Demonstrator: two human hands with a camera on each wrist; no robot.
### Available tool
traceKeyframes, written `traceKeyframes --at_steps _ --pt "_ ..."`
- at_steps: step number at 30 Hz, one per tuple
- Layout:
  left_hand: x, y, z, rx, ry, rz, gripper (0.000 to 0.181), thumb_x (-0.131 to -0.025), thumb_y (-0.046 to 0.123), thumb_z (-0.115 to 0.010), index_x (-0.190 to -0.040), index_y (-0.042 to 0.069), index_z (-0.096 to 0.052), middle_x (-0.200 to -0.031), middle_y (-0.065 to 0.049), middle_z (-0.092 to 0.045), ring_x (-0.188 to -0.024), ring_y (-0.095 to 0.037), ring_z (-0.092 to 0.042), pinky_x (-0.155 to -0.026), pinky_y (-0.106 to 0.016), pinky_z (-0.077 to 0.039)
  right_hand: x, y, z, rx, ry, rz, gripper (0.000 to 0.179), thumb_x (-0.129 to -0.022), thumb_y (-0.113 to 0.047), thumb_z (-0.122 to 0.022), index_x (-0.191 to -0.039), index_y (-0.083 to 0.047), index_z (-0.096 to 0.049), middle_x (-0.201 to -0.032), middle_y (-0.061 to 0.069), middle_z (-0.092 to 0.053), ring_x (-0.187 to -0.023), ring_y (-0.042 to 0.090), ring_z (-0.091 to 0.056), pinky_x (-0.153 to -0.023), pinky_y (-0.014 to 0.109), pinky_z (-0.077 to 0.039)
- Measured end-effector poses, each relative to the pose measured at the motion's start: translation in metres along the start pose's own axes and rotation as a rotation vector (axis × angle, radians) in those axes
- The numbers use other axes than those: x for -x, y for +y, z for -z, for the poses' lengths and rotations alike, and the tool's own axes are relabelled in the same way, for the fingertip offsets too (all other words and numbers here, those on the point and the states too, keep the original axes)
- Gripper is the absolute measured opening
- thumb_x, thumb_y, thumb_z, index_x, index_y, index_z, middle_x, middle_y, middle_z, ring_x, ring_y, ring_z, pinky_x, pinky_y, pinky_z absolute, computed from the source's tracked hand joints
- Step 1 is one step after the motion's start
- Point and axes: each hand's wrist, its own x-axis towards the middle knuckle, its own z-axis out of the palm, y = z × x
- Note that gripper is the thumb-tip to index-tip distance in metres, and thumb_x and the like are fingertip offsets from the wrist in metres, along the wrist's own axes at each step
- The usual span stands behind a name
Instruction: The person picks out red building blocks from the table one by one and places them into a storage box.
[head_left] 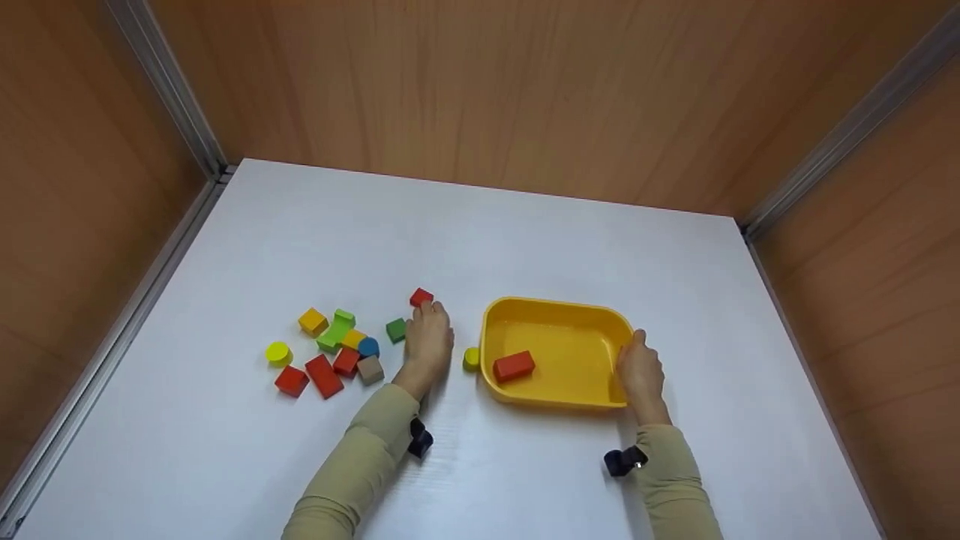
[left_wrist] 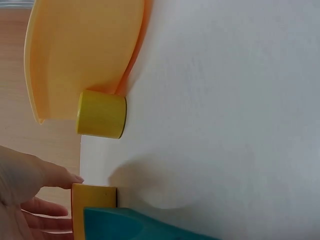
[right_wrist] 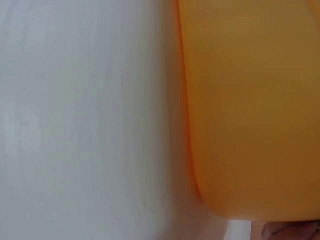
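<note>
My left hand (head_left: pixel 430 341) reaches over the table with its fingertips right at a small red block (head_left: pixel 421 297). In the left wrist view the thumb tip meets the corner of a block (left_wrist: pixel 95 195) whose side looks orange-yellow with a thin red edge. A green block (head_left: pixel 396 331) lies just left of this hand and looks teal in the left wrist view. My right hand (head_left: pixel 641 375) grips the right end of a yellow tray (head_left: pixel 555 406); its fingers (right_wrist: pixel 292 231) show past the tray's end in the right wrist view. Inside the tray lies a red block (head_left: pixel 514 366).
A yellow cylinder (head_left: pixel 471 359) stands against the tray's left side. To the left lie several blocks, among them a light green arched block (head_left: pixel 337 331), a blue cylinder (head_left: pixel 368 347) and a long red block (head_left: pixel 325 376). Wooden walls (head_left: pixel 480 97) border the white table.
</note>
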Motion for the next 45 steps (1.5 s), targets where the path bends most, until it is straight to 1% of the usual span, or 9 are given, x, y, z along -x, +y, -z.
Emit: traceKeyframes --at_steps 5,8,14,20,27,32,36,41,45 --pt "-0.001 -0.002 -0.003 -0.002 0.055 0.006 0.031 -0.081 0.012 -0.061 -0.103 -0.009 -0.056 -0.092 -0.019 -0.054 -0.084 -0.031 -0.054 -0.070 -0.042 -0.047 0.003 0.002 -0.002 0.006 0.078 0.076 0.021 -0.090 -0.009 -0.042 -0.105 0.005 -0.037 -0.072 0.026 -0.056 -0.058 0.037 -0.057 -0.044 0.043 -0.043" --pt "-0.002 -0.002 -0.003 0.001 0.034 0.021 0.029 -0.083 0.009 -0.058 -0.105 -0.009 -0.055 -0.093 -0.019 -0.055 -0.084 -0.031 -0.055 -0.071 -0.041 -0.047 0.003 0.002 -0.003 0.009 0.099 0.087 0.020 -0.089 -0.009 -0.043 -0.103 0.005 -0.037 -0.071 0.026 -0.056 -0.059 0.039 -0.057 -0.044 0.045 -0.043" --pt "-0.005 -0.003 -0.002 0.030 -0.013 0.052 0.023 -0.087 0.004 -0.051 -0.105 -0.008 -0.056 -0.094 -0.019 -0.056 -0.085 -0.030 -0.056 -0.073 -0.041 -0.048 0.002 0.000 -0.003 0.009 0.069 0.060 0.023 -0.090 -0.011 -0.041 -0.107 0.005 -0.036 -0.074 0.026 -0.056 -0.060 0.038 -0.057 -0.046 0.044 -0.043" --pt "-0.004 -0.004 0.000 0.046 0.028 0.048 0.017 -0.087 0.001 -0.049 -0.098 -0.008 -0.058 -0.088 -0.019 -0.056 -0.080 -0.030 -0.057 -0.068 -0.040 -0.049 0.001 -0.001 -0.003 -0.008 0.029 0.021 0.024 -0.092 -0.012 -0.040 -0.108 0.004 -0.036 -0.078 0.025 -0.056 -0.062 0.035 -0.057 -0.048 0.043 -0.043" --pt "-0.003 0.000 0.009 0.102 0.060 0.014 0.021 -0.085 0.006 -0.056 -0.100 -0.008 -0.057 -0.091 -0.017 -0.056 -0.082 -0.029 -0.056 -0.071 -0.039 -0.049 0.000 -0.001 0.000 -0.005 0.016 0.014 0.024 -0.092 -0.013 -0.039 -0.109 0.003 -0.036 -0.078 0.024 -0.056 -0.061 0.032 -0.056 -0.047 0.040 -0.042" --pt "0.001 0.006 0.020 0.139 0.097 -0.018 0.021 -0.081 0.009 -0.062 -0.096 -0.005 -0.058 -0.089 -0.016 -0.056 -0.083 -0.029 -0.056 -0.073 -0.038 -0.049 0.000 0.000 0.000 -0.003 0.018 0.030 0.022 -0.092 -0.012 -0.039 -0.107 0.003 -0.035 -0.075 0.023 -0.056 -0.058 0.031 -0.056 -0.045 0.038 -0.042" --pt "0.005 0.015 0.031 0.143 0.104 -0.041 0.028 -0.079 0.012 -0.065 -0.101 -0.004 -0.057 -0.093 -0.016 -0.056 -0.087 -0.028 -0.056 -0.079 -0.036 -0.047 0.002 0.000 0.000 0.003 0.030 0.052 0.021 -0.092 -0.012 -0.040 -0.105 0.003 -0.035 -0.073 0.023 -0.055 -0.057 0.031 -0.056 -0.043 0.038 -0.042" --pt "0.010 0.029 0.043 0.165 0.072 -0.054 0.039 -0.079 0.016 -0.066 -0.111 -0.001 -0.054 -0.101 -0.014 -0.056 -0.092 -0.025 -0.053 -0.085 -0.033 -0.044 0.002 0.001 0.000 -0.003 0.032 0.042 0.021 -0.092 -0.012 -0.038 -0.106 0.003 -0.035 -0.074 0.024 -0.055 -0.058 0.032 -0.055 -0.044 0.040 -0.041" --pt "0.015 0.042 0.049 0.223 0.044 -0.066 0.040 -0.081 0.016 -0.065 -0.115 0.000 -0.051 -0.104 -0.013 -0.054 -0.092 -0.023 -0.051 -0.087 -0.031 -0.043 0.003 0.001 0.000 -0.003 0.039 0.042 0.022 -0.091 -0.011 -0.039 -0.107 0.003 -0.035 -0.075 0.024 -0.055 -0.059 0.033 -0.056 -0.045 0.041 -0.042"
